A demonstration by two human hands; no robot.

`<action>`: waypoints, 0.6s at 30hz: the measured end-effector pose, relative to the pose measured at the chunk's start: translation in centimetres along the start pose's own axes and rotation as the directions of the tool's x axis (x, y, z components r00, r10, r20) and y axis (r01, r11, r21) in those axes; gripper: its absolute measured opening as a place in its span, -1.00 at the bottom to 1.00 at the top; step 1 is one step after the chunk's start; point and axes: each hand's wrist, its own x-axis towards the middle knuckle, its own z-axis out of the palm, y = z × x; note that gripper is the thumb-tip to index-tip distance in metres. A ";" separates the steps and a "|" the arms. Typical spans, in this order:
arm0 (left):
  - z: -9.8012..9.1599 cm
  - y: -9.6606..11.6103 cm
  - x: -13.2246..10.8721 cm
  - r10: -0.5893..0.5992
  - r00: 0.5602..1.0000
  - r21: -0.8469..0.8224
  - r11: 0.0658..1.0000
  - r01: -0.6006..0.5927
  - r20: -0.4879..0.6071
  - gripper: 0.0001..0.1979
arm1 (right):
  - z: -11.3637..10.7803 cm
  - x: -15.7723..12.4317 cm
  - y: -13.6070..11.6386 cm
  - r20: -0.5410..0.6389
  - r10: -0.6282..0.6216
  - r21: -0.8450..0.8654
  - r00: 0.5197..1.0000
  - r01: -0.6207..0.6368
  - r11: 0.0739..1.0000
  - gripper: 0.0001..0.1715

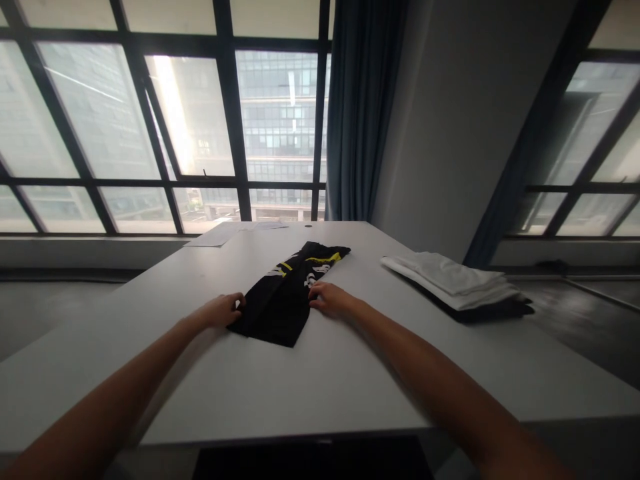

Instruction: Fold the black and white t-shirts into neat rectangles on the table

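Note:
A black garment with white and yellow print lies on the white table, folded into a long slanting shape; its exact kind I cannot make out. My left hand is at its left edge, thumb and fingers pinched on the cloth. On the opposite edge, near the white print, my right hand has its fingers closed on the fabric. The garment's near end spreads flat toward me, while its far end tapers to the right.
To the right sits a stack of folded white and black clothes. Sheets of paper lie at the table's far left. Behind the table are windows, a blue curtain and a grey pillar.

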 end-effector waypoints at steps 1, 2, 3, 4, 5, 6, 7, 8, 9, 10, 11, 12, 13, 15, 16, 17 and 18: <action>0.0 1.0 -0.5 0.045 0.999 -0.024 0.999 -0.045 0.019 -0.64 | -0.6 -0.6 0.1 0.007 0.054 -0.049 0.999 -0.054 0.997 -0.71; -0.1 2.2 -1.2 0.097 0.995 -0.055 0.994 -0.095 0.036 -0.61 | -1.3 -1.2 0.2 0.024 0.104 -0.095 0.994 -0.101 0.990 -0.75; 0.0 3.5 -1.9 0.154 0.987 -0.088 0.985 -0.149 0.052 -0.58 | -2.1 -1.7 0.5 0.042 0.141 -0.131 0.989 -0.135 0.982 -0.78; 0.0 4.8 -2.5 0.215 0.974 -0.124 0.971 -0.205 0.068 -0.54 | -2.9 -2.3 0.8 0.068 0.171 -0.153 0.983 -0.159 0.975 -0.80; 0.1 6.2 -3.2 0.278 0.956 -0.164 0.951 -0.261 0.090 -0.52 | -3.8 -3.0 1.1 0.102 0.201 -0.163 0.974 -0.183 0.969 -0.82; 0.1 7.5 -3.7 0.345 0.932 -0.209 0.925 -0.316 0.116 -0.51 | -4.7 -3.6 1.5 0.140 0.236 -0.169 0.962 -0.211 0.963 -0.83; 0.1 8.7 -4.1 0.410 0.899 -0.261 0.894 -0.363 0.152 -0.52 | -5.5 -4.1 1.9 0.183 0.281 -0.175 0.942 -0.250 0.952 -0.83; 0.1 9.7 -4.3 0.469 0.861 -0.322 0.861 -0.395 0.196 -0.55 | -6.2 -4.7 2.3 0.217 0.331 -0.182 0.918 -0.295 0.938 -0.81; 0.0 10.6 -4.2 0.516 0.824 -0.384 0.828 -0.409 0.233 -0.60 | -6.7 -5.2 2.6 0.223 0.375 -0.189 0.900 -0.337 0.922 -0.79; -0.1 11.2 -4.0 0.548 0.796 -0.435 0.801 -0.412 0.256 -0.65 | -7.0 -5.7 2.9 0.190 0.400 -0.192 0.896 -0.366 0.911 -0.76; -0.2 11.6 -3.6 0.565 0.785 -0.461 0.784 -0.416 0.252 -0.68 | -7.2 -6.1 3.2 0.118 0.396 -0.186 0.911 -0.372 0.910 -0.75; -0.2 11.8 -3.1 0.568 0.794 -0.458 0.777 -0.432 0.215 -0.71 | -7.1 -6.5 3.3 0.031 0.368 -0.172 0.929 -0.357 0.918 -0.74; -0.3 11.8 -2.5 0.559 0.816 -0.424 0.781 -0.459 0.147 -0.73 | -6.8 -6.8 3.3 -0.042 0.323 -0.157 0.946 -0.325 0.933 -0.74; 0.0 11.6 -1.5 0.536 0.843 -0.308 0.797 -0.519 -0.034 -0.75 | -5.9 -7.3 3.0 -0.093 0.223 -0.149 0.970 -0.235 0.961 -0.72; 0.3 11.4 -1.1 0.529 0.840 -0.255 0.802 -0.541 -0.117 -0.74 | -5.3 -7.4 2.6 -0.071 0.191 -0.161 0.979 -0.201 0.966 -0.68; 0.7 11.2 -0.9 0.529 0.829 -0.217 0.801 -0.558 -0.180 -0.72 | -4.8 -7.4 2.1 -0.044 0.170 -0.182 0.984 -0.175 0.968 -0.60; 1.2 11.0 -0.8 0.537 0.815 -0.194 0.794 -0.576 -0.219 -0.70 | -4.4 -7.5 1.5 -0.025 0.153 -0.208 0.988 -0.155 0.966 -0.52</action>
